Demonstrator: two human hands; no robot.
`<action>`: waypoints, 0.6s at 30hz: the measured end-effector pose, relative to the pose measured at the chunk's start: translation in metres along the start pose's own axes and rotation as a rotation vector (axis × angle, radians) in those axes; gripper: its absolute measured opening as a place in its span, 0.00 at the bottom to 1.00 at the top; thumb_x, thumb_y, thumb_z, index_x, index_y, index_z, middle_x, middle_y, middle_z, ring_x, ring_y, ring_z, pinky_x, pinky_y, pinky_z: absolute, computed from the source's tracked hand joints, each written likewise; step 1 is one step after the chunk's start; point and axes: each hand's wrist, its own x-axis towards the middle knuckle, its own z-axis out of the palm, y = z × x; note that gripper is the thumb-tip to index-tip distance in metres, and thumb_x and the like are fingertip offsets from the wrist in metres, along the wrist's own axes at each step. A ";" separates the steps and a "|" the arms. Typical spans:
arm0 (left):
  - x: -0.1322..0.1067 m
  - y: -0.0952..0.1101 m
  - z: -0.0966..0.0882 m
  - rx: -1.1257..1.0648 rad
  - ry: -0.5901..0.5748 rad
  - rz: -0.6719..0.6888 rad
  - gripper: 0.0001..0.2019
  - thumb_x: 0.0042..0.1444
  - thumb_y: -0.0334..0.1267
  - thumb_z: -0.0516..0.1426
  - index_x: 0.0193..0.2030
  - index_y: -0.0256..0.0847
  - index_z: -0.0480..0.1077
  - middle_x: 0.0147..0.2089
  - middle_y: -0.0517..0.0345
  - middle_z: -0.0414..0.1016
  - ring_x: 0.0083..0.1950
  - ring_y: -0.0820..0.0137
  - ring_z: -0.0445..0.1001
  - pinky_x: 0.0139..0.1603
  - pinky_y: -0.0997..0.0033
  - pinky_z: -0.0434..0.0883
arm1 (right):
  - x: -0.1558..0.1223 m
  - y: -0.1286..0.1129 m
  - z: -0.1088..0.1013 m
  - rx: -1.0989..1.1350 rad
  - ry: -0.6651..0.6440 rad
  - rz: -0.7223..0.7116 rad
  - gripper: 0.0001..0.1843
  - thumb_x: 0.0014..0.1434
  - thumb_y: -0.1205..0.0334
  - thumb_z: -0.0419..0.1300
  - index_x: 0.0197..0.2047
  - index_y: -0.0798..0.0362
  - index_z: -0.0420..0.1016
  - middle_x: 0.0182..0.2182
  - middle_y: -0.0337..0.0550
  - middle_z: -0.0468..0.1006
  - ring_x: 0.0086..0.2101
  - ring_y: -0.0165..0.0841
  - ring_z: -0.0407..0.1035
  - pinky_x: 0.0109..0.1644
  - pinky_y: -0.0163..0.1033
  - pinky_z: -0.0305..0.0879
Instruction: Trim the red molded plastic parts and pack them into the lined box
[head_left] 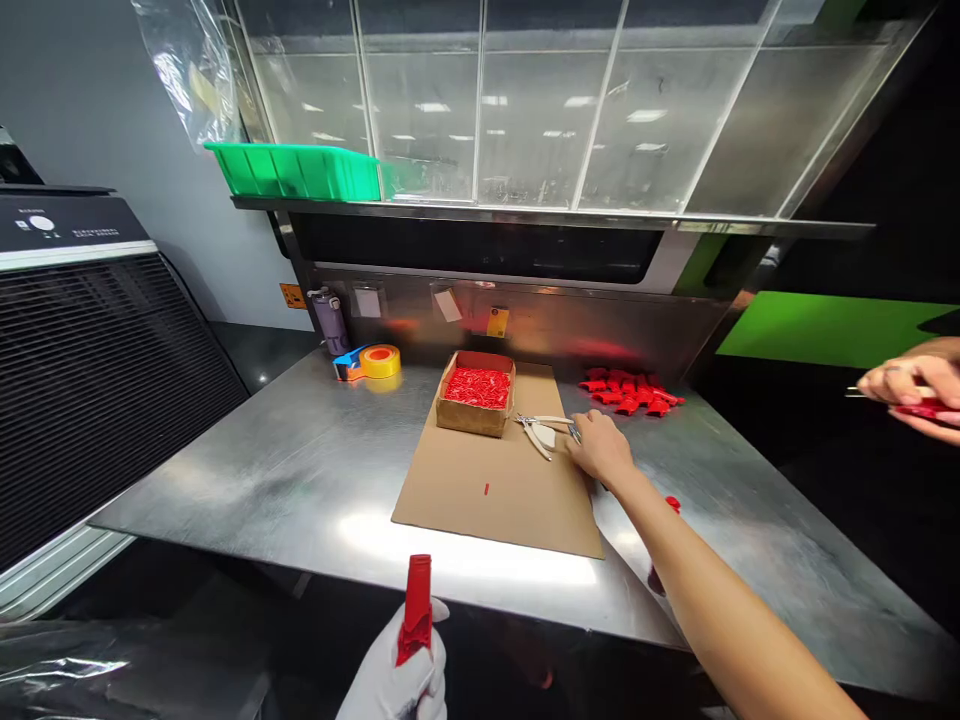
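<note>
My left hand point(401, 665), in a white glove, is closed around a red plastic part point(418, 605) held upright in front of the table's near edge. Bare and stretched forward, my right hand point(600, 446) is over the right side of the cardboard sheet point(487, 515). Its fingers are curled round a small grey metallic item point(575, 432), mostly hidden, whose kind I cannot tell. Just left of those fingers lie white-handled nippers point(538, 432). An open cardboard box point(472, 418) filled with small red pieces point(478, 388) stands on the sheet. One tiny red piece point(486, 489) lies nearer to me.
Red plastic parts point(630, 390) are piled at the back right. Tape rolls point(380, 361) and a purple bottle point(330, 320) stand at the back left. A green tray point(300, 173) sits on the shelf above. At the far right, another person's hands point(919, 385) hold something red.
</note>
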 end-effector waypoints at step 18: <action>-0.035 0.011 -0.006 -0.082 0.098 0.107 0.24 0.56 0.46 0.63 0.56 0.40 0.66 0.31 0.61 0.65 0.25 0.78 0.60 0.27 0.72 0.66 | -0.100 -0.034 -0.038 0.229 0.066 -0.358 0.25 0.66 0.48 0.49 0.61 0.51 0.64 0.52 0.49 0.72 0.50 0.41 0.69 0.49 0.42 0.66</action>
